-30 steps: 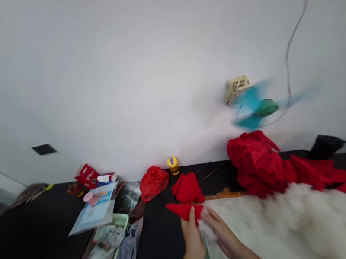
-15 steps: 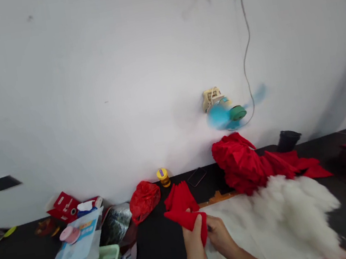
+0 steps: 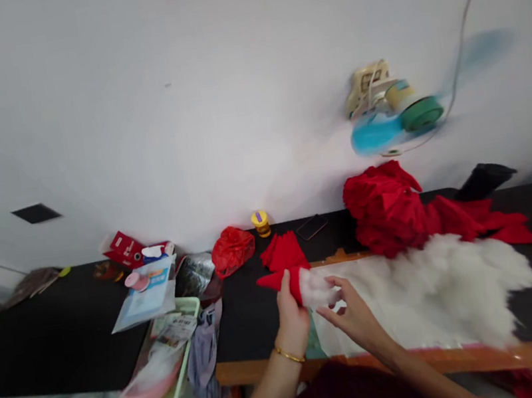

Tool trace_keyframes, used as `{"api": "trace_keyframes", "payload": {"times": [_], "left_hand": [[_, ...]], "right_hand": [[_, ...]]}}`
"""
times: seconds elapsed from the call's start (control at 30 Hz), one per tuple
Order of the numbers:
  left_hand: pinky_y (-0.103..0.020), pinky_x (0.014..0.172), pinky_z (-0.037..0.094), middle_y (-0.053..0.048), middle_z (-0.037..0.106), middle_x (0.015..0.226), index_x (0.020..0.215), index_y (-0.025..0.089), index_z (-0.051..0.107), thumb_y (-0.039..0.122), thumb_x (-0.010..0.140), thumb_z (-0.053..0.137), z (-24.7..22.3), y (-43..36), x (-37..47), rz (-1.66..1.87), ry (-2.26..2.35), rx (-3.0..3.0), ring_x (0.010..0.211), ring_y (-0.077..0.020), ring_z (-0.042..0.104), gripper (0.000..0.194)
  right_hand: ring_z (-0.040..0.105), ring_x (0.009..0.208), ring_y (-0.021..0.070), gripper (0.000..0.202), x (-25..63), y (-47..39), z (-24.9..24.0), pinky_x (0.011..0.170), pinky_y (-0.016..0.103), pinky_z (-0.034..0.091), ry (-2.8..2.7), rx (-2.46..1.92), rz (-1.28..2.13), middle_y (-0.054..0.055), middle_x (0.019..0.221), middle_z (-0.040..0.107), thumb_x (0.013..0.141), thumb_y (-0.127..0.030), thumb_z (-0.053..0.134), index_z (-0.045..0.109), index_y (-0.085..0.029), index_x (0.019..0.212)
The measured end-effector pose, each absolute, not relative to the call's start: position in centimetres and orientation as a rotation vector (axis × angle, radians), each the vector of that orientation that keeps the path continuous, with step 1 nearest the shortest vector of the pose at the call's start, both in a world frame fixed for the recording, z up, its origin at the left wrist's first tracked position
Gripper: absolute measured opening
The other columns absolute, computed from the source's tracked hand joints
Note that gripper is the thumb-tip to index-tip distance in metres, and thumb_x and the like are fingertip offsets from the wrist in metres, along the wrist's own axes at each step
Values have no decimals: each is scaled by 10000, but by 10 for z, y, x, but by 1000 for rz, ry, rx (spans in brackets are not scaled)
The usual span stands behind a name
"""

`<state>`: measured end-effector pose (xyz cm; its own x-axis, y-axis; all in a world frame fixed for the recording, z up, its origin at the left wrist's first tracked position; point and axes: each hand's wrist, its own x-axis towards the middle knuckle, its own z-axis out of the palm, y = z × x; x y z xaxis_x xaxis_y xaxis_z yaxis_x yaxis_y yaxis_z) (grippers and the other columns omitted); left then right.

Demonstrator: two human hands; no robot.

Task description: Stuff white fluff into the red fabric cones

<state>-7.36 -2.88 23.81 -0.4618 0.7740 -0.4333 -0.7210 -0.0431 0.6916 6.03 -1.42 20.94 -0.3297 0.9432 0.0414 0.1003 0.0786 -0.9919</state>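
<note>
My left hand (image 3: 292, 312) is closed around a small pointed red cloth piece (image 3: 273, 281), its tip to the left. White fluffy stuffing (image 3: 314, 287) shows at the wide end of the cloth. My right hand (image 3: 352, 313) has thumb and fingers curved on the outer end of that wad. Just behind my left hand lies a stack of red cloth pieces (image 3: 283, 252). To the right, a big heap of white stuffing (image 3: 476, 287) rests on a white sheet (image 3: 381, 322).
A large red cloth bundle (image 3: 386, 207) lies by the wall under a spinning blue fan (image 3: 386, 129). Nearby are a phone (image 3: 311, 227), a yellow jar (image 3: 260, 224), a red plastic bag (image 3: 234, 251) and a black container (image 3: 485, 180). A green basket (image 3: 189, 305) stands left of the table's wooden edge (image 3: 245, 370).
The view has tilted down. The red cloth has turned, and white stuffing now shows at its wide end, with my right hand at it; before, no stuffing showed there.
</note>
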Motion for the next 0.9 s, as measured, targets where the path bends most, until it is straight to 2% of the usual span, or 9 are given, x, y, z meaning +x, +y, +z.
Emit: {"api": "trace_keyframes", "payload": {"times": [0.13,0.27,0.37,0.47,0.6,0.67,0.73,0.83,0.9], "left_hand": [[-381,907,534,-112,736,992,1057,139,667,466,726,758,239,-35,-56,1781,1093,116,1003,-272,692,474],[-355,928,518,-85,713,1103,1137,196,637,385,727,773,243,-41,-44,1759,1085,227,1031,-232,672,472],[-338,945,506,-82,708,1110,1100,188,647,339,717,781,248,-41,-37,1739,1100,230,1052,-223,660,433],[-348,934,509,-98,709,1082,1089,156,650,323,715,776,249,-40,-32,1741,1157,250,1062,-243,657,429],[-359,921,512,-93,717,1060,1113,179,663,278,723,751,243,-42,-29,1737,1229,343,1057,-256,657,412],[-340,830,534,-81,725,1016,1108,198,669,263,704,766,242,-44,-29,1704,1242,328,966,-251,678,421],[-296,660,523,-63,730,912,1058,198,682,281,693,784,242,-44,-29,1649,1248,272,792,-221,684,388],[-251,538,470,-33,705,746,914,162,696,332,698,786,246,-40,-35,1634,1175,133,604,-159,631,289],[-251,612,508,-32,708,745,854,142,692,338,688,794,250,-35,-44,1691,1066,8,633,-147,640,276]], "right_hand": [[604,703,181,334,55,-9,216,505,274,513,-1558,-1053,1318,69,1032,633,713,-237,678,651,-214,1046],[606,708,198,106,56,2,221,627,294,503,-1735,-1015,1136,26,787,653,714,-172,596,669,-217,777],[626,723,208,163,55,0,221,683,308,494,-1773,-1032,1113,28,799,698,740,-168,561,694,-217,822],[655,802,229,245,52,-8,219,747,327,509,-1694,-995,1272,36,899,736,756,-177,530,717,-226,907],[644,747,224,195,51,-12,220,749,342,521,-1627,-840,1561,22,809,727,828,-277,529,717,-233,849],[611,664,206,211,52,-10,221,666,324,514,-1632,-789,1627,18,727,702,851,-335,537,710,-225,802],[577,608,188,227,55,-6,222,603,302,494,-1660,-774,1659,9,651,663,859,-355,546,701,-217,768],[575,570,166,188,62,-1,224,574,285,493,-1706,-855,1687,-4,677,662,836,-325,608,704,-212,951],[610,605,168,425,70,-1,225,599,290,518,-1719,-905,1642,6,780,686,810,-302,669,613,-223,1223]]}}
